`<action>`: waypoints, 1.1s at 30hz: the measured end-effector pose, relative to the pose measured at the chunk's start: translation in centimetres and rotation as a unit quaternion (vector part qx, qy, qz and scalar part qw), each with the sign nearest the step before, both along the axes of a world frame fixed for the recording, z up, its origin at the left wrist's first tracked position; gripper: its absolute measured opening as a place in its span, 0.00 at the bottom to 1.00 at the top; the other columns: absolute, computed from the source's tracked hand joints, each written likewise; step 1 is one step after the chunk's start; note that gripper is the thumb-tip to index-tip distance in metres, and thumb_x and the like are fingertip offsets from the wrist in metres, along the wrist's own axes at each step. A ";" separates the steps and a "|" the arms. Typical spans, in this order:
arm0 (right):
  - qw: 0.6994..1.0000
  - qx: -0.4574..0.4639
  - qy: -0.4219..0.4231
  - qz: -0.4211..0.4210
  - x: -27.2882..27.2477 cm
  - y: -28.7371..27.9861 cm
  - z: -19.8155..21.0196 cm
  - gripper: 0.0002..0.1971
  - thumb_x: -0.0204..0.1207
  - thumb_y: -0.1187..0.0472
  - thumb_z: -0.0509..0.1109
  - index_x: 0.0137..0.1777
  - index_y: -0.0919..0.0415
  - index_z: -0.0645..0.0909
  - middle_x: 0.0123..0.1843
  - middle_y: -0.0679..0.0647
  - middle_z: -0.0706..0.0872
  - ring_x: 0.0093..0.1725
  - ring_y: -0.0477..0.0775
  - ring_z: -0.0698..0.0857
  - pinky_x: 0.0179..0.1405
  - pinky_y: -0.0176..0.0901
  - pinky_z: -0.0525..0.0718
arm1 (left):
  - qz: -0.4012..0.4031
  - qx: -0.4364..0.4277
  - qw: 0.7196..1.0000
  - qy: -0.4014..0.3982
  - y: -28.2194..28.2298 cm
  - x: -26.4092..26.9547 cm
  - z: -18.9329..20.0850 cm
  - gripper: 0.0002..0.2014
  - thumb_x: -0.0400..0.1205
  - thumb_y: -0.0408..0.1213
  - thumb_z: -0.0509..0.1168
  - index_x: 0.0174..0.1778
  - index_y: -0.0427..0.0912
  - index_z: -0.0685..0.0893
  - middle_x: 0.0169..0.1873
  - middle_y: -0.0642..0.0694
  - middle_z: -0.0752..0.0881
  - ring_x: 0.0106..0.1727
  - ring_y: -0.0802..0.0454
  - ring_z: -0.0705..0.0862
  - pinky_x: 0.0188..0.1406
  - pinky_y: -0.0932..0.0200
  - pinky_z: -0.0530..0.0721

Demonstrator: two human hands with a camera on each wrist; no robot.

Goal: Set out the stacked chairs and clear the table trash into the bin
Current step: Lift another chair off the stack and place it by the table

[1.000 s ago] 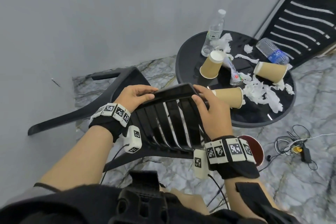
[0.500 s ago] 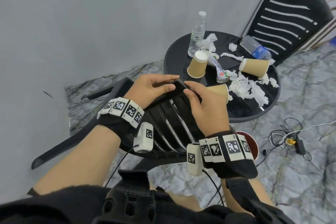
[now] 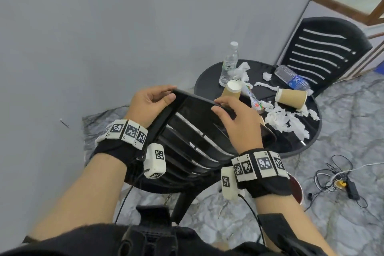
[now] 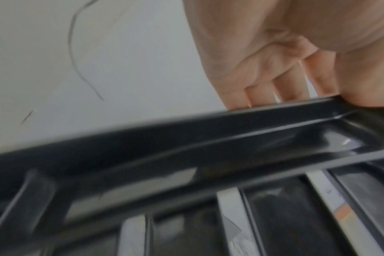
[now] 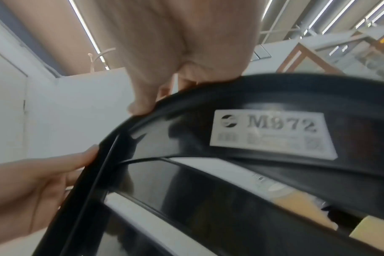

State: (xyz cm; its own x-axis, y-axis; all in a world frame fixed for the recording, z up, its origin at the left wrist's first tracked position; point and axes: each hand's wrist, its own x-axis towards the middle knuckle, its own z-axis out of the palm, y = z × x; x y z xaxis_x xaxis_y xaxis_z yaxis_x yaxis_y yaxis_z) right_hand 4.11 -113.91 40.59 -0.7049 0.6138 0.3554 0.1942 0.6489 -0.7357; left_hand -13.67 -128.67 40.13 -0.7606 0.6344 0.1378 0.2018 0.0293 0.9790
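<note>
A black slatted plastic chair [image 3: 193,135] is tilted in front of me, its backrest top toward the table. My left hand [image 3: 151,100] grips the backrest's top left corner, fingers curled over the rim [image 4: 274,97]. My right hand [image 3: 232,114] grips the top rail at the right, fingers wrapped over the edge [image 5: 156,97]. A white label [image 5: 272,133] is stuck on the back of the rail. Beyond stands a round black table [image 3: 291,143] strewn with paper cups [image 3: 291,97], a standing water bottle [image 3: 228,64], a lying bottle [image 3: 293,78] and crumpled tissue [image 3: 284,118].
A second black chair [image 3: 324,52] stands behind the table by a wooden-framed door. A grey wall [image 3: 104,27] runs close on the left. A dark red bin [image 3: 296,188] peeks out under my right wrist. Tangled cables and a charger [image 3: 340,181] lie on the marble floor at right.
The chair has been turned and lifted, its backrest top now facing the table more squarely. Both hands have spread apart along the top rail. The view has swung left and up.
</note>
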 end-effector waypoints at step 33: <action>0.934 0.072 -0.029 0.348 -23.9 -16.9 3.5 0.08 0.76 0.48 0.69 0.52 0.44 0.87 0.45 0.39 0.90 0.48 0.38 0.86 0.59 0.46 0.83 | 0.255 -0.184 0.927 0.203 -21.8 -8.3 3.9 0.09 0.78 0.42 0.71 0.52 0.50 0.90 0.49 0.56 0.91 0.51 0.64 0.85 0.53 0.81 0.74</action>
State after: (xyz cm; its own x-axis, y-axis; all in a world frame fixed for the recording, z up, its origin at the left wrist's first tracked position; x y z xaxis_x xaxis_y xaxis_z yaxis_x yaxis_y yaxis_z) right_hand -19.76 -130.82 44.05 -0.9360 -0.0520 0.3481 -0.2751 0.7248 -0.6317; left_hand -21.98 -150.51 44.01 -0.9075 0.2677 0.3236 0.4195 0.5390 0.7304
